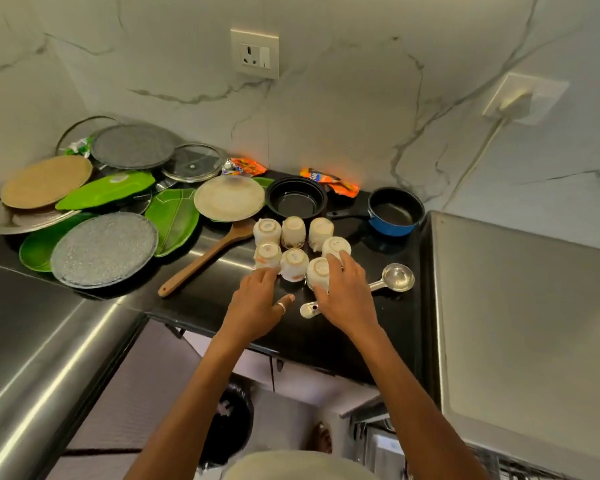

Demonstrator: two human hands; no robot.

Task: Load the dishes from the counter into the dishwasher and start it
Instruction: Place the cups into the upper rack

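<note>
Nothing legible on the counter (201, 306)
The two orange wrappers (329, 181) by the wall carry dark and pale lettering, too crumpled and blurred to read; the upturned cups (293, 258) each show a small printed stamp on the base, too small to make out; a pale sticker on the green plate (94, 195) is equally unreadable

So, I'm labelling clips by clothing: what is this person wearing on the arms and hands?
The left forearm and right forearm are bare: no sleeves, gloves, watch or bracelet in view. The left hand wears one thin silver ring on the thumb; the right hand wears nothing visible.
</note>
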